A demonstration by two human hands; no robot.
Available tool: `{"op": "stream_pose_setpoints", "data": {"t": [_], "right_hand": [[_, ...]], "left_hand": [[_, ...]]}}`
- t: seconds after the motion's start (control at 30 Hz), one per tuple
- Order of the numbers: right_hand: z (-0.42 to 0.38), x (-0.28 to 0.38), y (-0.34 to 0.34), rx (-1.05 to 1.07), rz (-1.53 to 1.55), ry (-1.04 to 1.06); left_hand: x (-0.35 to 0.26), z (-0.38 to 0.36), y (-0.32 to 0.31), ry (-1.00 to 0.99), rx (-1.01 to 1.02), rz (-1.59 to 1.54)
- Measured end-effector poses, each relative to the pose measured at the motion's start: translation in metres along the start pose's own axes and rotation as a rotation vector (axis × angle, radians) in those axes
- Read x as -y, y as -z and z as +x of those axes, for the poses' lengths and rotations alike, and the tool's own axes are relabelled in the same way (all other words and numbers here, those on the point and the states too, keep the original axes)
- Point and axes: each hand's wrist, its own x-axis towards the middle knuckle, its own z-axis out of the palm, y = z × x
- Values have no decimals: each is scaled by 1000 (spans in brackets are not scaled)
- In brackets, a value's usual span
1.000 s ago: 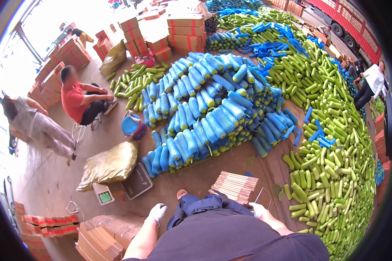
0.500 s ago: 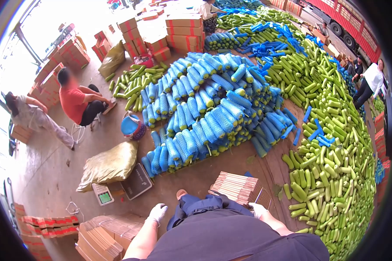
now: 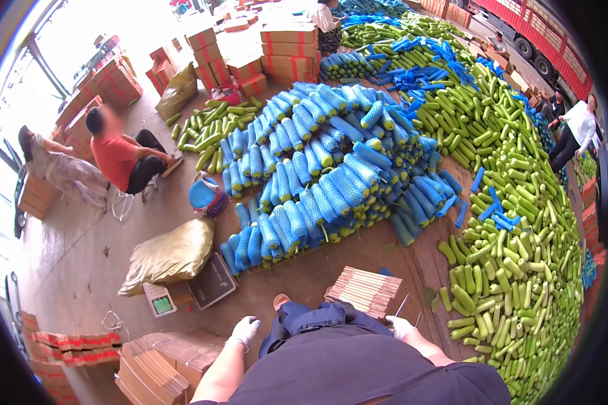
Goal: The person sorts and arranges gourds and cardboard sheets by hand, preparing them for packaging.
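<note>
The right hand (image 3: 400, 326), gloved, grip loose and empty, hangs just below the flat cartons (image 3: 366, 291) — long edges running up-left; the left hand (image 3: 243, 331), also empty, hovers nearer the folded cardboard (image 3: 155, 368)

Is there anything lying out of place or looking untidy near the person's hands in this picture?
Nothing looks damaged or spilled. The left hand hangs free above flat cardboard; the right hand is beside a tidy stack of folded cartons. A few loose blue net sleeves lie scattered on the bare green gourds, away from the wrapped pile.
</note>
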Motion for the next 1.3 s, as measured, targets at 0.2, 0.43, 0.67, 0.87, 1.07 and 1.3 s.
{"op": "stream_pose_setpoints", "data": {"t": [0.2,0.43,0.67,0.87,1.07,1.3], "right_hand": [[-10,4,-6,-5,-9,12],[-6,10,-7,-25,-17,27],[2,7,-8,-38,-12,70],[-60,23,-48,-179,-237,120],[-39,18,-36,-191,-410,164],[-51,19,-35,-325,-541,220]], "left_hand": [[-3,-6,1,8,-2,13],[1,-6,-1,16,-7,-12],[2,-3,-2,-4,-32,-1],[75,46,-15,-298,50,208],[8,112,-17,-309,143,291],[-8,186,-28,-473,226,346]]}}
